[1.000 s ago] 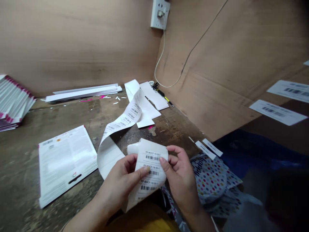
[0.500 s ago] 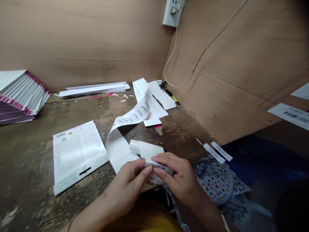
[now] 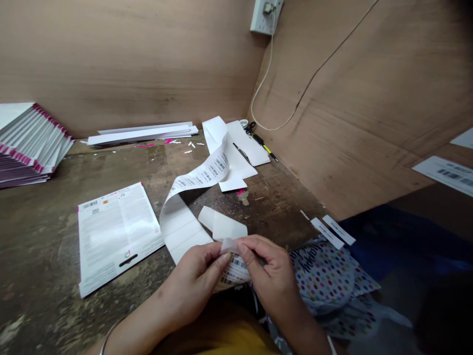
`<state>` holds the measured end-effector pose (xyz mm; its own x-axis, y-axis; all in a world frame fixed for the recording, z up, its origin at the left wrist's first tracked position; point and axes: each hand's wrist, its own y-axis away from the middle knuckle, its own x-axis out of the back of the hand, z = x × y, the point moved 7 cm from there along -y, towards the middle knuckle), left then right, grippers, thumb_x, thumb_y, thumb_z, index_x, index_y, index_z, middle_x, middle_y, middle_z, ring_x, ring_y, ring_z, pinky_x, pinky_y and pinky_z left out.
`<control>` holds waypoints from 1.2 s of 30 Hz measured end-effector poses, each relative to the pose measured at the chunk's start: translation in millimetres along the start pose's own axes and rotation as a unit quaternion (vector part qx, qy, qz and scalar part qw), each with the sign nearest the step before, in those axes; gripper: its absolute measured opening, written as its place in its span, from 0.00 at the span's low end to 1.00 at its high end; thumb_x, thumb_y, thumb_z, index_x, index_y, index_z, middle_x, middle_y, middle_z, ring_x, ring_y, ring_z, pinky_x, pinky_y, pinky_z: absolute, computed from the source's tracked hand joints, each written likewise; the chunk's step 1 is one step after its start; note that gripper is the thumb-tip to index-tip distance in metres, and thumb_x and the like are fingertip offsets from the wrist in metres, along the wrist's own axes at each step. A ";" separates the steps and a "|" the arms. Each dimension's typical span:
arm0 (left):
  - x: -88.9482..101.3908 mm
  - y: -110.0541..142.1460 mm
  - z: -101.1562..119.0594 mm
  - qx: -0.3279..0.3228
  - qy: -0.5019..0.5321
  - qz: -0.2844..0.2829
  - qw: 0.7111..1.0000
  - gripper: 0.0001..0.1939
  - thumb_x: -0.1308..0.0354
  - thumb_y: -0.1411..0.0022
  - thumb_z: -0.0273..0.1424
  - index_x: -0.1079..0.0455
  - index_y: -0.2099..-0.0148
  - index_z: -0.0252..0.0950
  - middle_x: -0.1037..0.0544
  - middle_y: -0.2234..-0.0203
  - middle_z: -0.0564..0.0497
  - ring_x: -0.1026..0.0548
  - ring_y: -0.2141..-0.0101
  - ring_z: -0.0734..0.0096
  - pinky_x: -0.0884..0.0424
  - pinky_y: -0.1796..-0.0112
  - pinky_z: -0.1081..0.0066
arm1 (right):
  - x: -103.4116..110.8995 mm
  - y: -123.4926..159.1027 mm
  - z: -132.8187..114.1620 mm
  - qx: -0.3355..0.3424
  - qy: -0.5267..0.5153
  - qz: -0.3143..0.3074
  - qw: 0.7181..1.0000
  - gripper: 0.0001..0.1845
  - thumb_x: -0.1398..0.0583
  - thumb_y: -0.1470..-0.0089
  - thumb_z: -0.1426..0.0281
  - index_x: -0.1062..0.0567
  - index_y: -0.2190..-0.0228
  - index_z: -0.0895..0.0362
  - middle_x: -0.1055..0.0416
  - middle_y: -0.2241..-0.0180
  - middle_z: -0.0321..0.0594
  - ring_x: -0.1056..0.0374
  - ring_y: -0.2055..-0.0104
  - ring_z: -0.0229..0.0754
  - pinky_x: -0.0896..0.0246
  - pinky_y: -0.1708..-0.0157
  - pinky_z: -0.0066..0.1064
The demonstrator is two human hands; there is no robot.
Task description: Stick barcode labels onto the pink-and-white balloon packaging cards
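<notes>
A long strip of barcode labels point(image 3: 201, 177) curls across the table and runs down to my fingers. My left hand point(image 3: 201, 278) pinches the strip's near end between thumb and fingers. Beside it my right hand point(image 3: 271, 268) is closed on the same strip, its thumb and forefinger at the upper edge. Printed barcodes on the held part face me just below the fingertips. Past my fingers, a blank piece of the backing point(image 3: 229, 226) curls up. To the left lies a flat white package point(image 3: 120, 231) with a hang slot.
Stacked white and pink packages point(image 3: 35, 145) stand at the far left. Flat white strips point(image 3: 144, 134) lie along the back wall. White card pieces point(image 3: 249, 145) and a yellow-black pen point(image 3: 269, 150) are at the back corner. Loose labels point(image 3: 332, 230) stick at the right edge, above a dotted bag point(image 3: 325, 276).
My right fingers have shifted on the strip, and the folded label edge between my hands has opened out, so more barcodes show. The view has shifted slightly.
</notes>
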<state>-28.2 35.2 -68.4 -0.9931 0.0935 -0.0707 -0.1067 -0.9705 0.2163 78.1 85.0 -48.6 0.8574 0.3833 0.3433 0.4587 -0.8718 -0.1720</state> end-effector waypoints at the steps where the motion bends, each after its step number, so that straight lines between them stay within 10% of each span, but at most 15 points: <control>1: -0.4 -0.2 -1.5 0.011 0.007 -0.005 1.000 0.16 0.52 0.36 0.38 0.27 0.60 0.33 0.26 0.71 0.51 0.33 0.70 0.70 0.35 0.67 0.74 | 4.5 -2.1 6.9 -0.028 -0.028 0.029 0.999 0.08 0.42 0.44 0.67 0.23 0.69 0.55 0.26 0.70 0.38 0.31 0.67 0.41 0.36 0.67 0.30; 6: 14.9 4.0 -7.1 0.037 -0.072 0.043 0.996 0.19 0.51 0.37 0.42 0.27 0.53 0.37 0.22 0.65 0.50 0.28 0.64 0.63 0.33 0.61 0.74 | 105.3 -4.7 30.9 -0.033 -0.073 0.346 0.935 0.12 0.42 0.45 0.60 0.26 0.68 0.57 0.25 0.70 0.40 0.29 0.68 0.44 0.34 0.65 0.38; 8: 25.3 5.1 -6.2 0.027 -0.115 0.089 0.989 0.19 0.49 0.38 0.44 0.28 0.51 0.40 0.22 0.62 0.52 0.28 0.60 0.62 0.34 0.57 0.74 | 159.0 8.9 22.5 0.040 0.066 0.459 0.885 0.11 0.39 0.47 0.62 0.25 0.66 0.57 0.26 0.66 0.42 0.31 0.63 0.45 0.37 0.58 0.41; 10: 30.2 4.3 -6.3 0.025 -0.138 0.110 0.984 0.21 0.48 0.40 0.45 0.29 0.50 0.42 0.22 0.59 0.53 0.28 0.58 0.60 0.36 0.54 0.74 | 183.2 16.5 11.0 0.126 0.291 0.440 0.840 0.08 0.39 0.47 0.66 0.24 0.65 0.57 0.25 0.64 0.44 0.32 0.60 0.46 0.40 0.54 0.43; 14: 26.4 0.3 -10.5 0.040 -0.148 0.095 0.984 0.23 0.48 0.42 0.48 0.29 0.50 0.42 0.22 0.57 0.53 0.28 0.55 0.58 0.35 0.53 0.73 | 169.7 17.0 42.4 0.188 0.507 0.248 0.804 0.06 0.40 0.46 0.72 0.22 0.68 0.55 0.23 0.65 0.40 0.34 0.61 0.45 0.39 0.56 0.41; 20: 26.5 2.2 -17.9 0.049 -0.140 0.084 0.985 0.23 0.48 0.41 0.49 0.29 0.50 0.42 0.22 0.58 0.53 0.27 0.57 0.58 0.35 0.53 0.72 | 150.6 7.5 77.5 0.160 0.501 0.172 0.833 0.10 0.44 0.42 0.72 0.22 0.65 0.56 0.23 0.63 0.42 0.34 0.60 0.44 0.36 0.57 0.39; 25: 25.3 1.8 -20.7 0.045 -0.120 0.074 0.989 0.20 0.47 0.42 0.47 0.27 0.52 0.43 0.22 0.59 0.54 0.28 0.56 0.58 0.32 0.57 0.74 | 155.1 1.7 60.9 0.128 0.502 0.072 0.852 0.10 0.39 0.47 0.65 0.23 0.62 0.52 0.24 0.60 0.39 0.33 0.60 0.46 0.37 0.58 0.42; 28: 24.0 0.3 -17.2 0.040 -0.091 0.075 0.992 0.20 0.45 0.42 0.46 0.27 0.53 0.42 0.22 0.60 0.54 0.28 0.57 0.58 0.33 0.56 0.74 | 158.0 8.9 32.8 0.117 0.496 0.123 0.852 0.12 0.42 0.45 0.64 0.23 0.61 0.54 0.25 0.57 0.44 0.34 0.56 0.50 0.41 0.54 0.46; 31: 17.8 -1.6 -10.8 0.051 -0.049 0.071 0.995 0.18 0.47 0.40 0.44 0.28 0.53 0.40 0.22 0.62 0.52 0.28 0.60 0.61 0.33 0.57 0.73 | 142.6 13.7 18.7 0.012 0.326 0.180 0.928 0.15 0.47 0.40 0.64 0.29 0.55 0.55 0.25 0.60 0.45 0.32 0.57 0.47 0.39 0.55 0.43; 33: 10.4 -3.9 -5.5 0.053 -0.002 0.065 0.996 0.18 0.47 0.39 0.43 0.28 0.54 0.37 0.22 0.63 0.50 0.27 0.62 0.63 0.32 0.59 0.72 | 101.3 11.7 23.7 -0.086 0.120 0.105 0.983 0.19 0.44 0.42 0.62 0.35 0.50 0.53 0.25 0.64 0.40 0.29 0.62 0.44 0.35 0.60 0.38; 36: 1.2 -7.8 0.3 0.041 0.107 0.048 0.992 0.19 0.45 0.40 0.41 0.29 0.52 0.34 0.22 0.63 0.47 0.26 0.64 0.64 0.32 0.60 0.70 | 35.0 8.0 18.8 -0.130 -0.119 0.021 0.984 0.26 0.41 0.44 0.64 0.42 0.46 0.50 0.25 0.68 0.36 0.29 0.68 0.41 0.34 0.68 0.32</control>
<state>-28.5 42.9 -70.0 -0.9668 -0.0565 -0.2494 -0.0244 -0.9505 0.3099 116.1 97.2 -55.3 0.9188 0.3791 0.1097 0.3731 -0.9250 0.0711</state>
